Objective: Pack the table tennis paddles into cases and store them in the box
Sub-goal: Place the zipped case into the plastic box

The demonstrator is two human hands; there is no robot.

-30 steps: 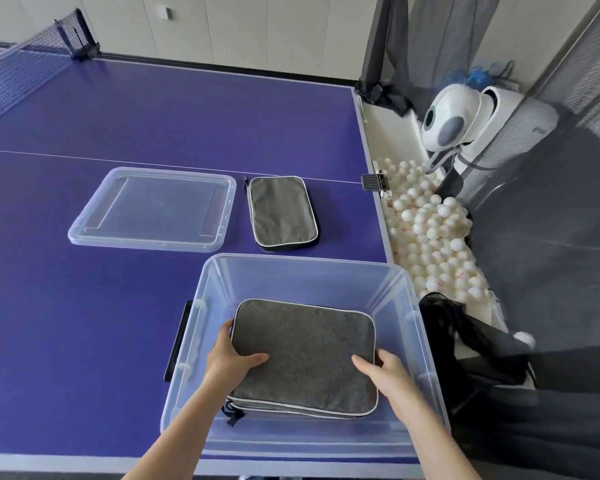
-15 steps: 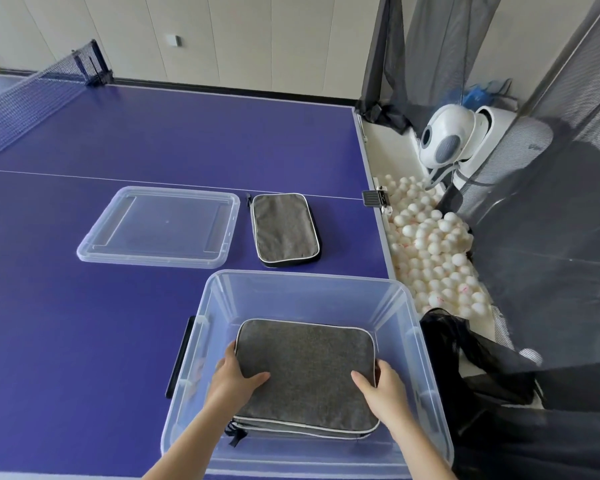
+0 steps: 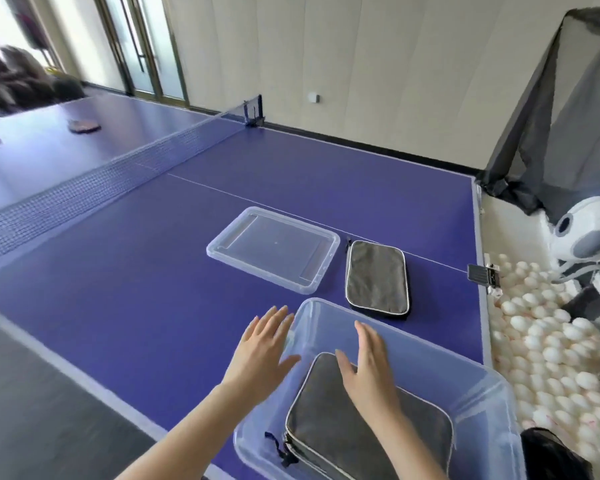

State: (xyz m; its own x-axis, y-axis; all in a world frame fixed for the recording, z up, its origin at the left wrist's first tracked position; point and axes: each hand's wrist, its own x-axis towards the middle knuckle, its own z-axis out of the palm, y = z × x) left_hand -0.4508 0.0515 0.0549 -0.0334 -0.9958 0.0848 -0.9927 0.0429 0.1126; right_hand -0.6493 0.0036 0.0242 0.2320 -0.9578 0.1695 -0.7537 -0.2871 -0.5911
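Note:
A clear plastic box stands at the near edge of the blue table. Grey paddle cases lie stacked inside it. My left hand hovers with straight fingers over the box's left rim, holding nothing. My right hand is raised over the stacked cases, fingers straight and empty. A second grey case lies flat on the table just beyond the box. The clear lid rests to its left. Two paddles lie far off on the other side of the net.
The net crosses the table at the left. Many white balls fill a tray off the right edge, beside a white ball machine and black netting. A metal clamp grips the table's right edge.
Both hands let go of the top case in the box and lifted away, fingers straightened. The view swung up and to the left, showing the net and the far half.

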